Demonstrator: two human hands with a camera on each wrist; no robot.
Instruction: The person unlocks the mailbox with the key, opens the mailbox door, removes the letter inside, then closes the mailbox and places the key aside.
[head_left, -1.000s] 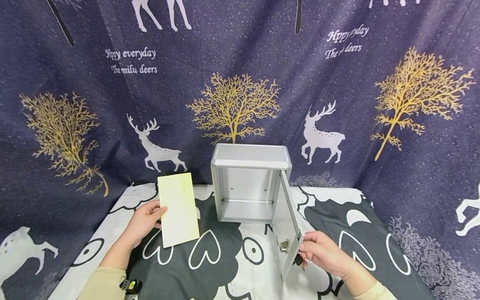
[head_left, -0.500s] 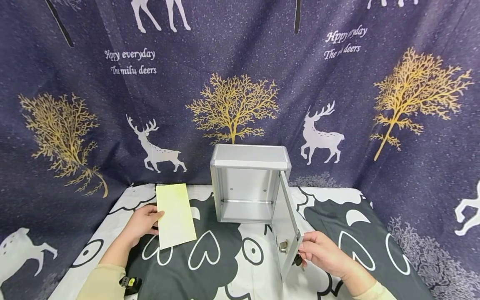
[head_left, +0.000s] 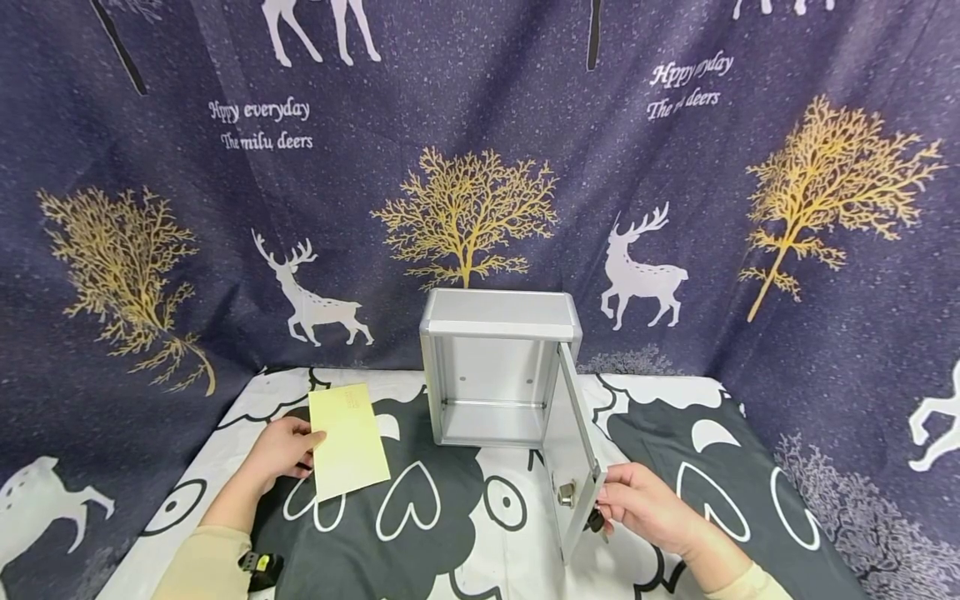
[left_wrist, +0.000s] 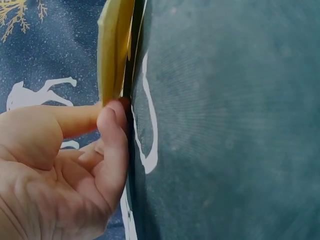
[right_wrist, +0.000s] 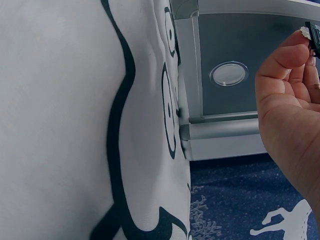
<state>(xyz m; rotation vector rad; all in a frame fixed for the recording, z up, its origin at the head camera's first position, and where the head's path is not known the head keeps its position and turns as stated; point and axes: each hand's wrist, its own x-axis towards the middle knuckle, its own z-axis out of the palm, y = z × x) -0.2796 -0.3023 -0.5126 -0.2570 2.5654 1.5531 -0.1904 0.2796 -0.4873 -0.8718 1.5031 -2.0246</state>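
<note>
A pale yellow envelope [head_left: 347, 446] with faint reddish print near its top is pinched at its left edge by my left hand [head_left: 279, 457]. In the left wrist view the envelope [left_wrist: 112, 50] shows edge-on, close over the dark cloth. The silver metal box [head_left: 501, 315] stands with its door [head_left: 564, 433] swung out toward me; a lock [head_left: 567, 493] sits on the door's inner face. My right hand [head_left: 645, 508] pinches a black-headed key [head_left: 596, 521] at the door's free edge. In the right wrist view an oval window [right_wrist: 228, 74] shows in the door's outer face.
A black-and-white patterned cloth [head_left: 510, 542] covers the table. Behind it hangs a dark blue curtain [head_left: 480, 100] printed with deer and golden trees. A black strap device [head_left: 261, 571] lies by the left sleeve [head_left: 206, 562].
My left hand has lowered the envelope toward the cloth, and its top has tipped back and down. The right hand, door and box have stayed in place.
</note>
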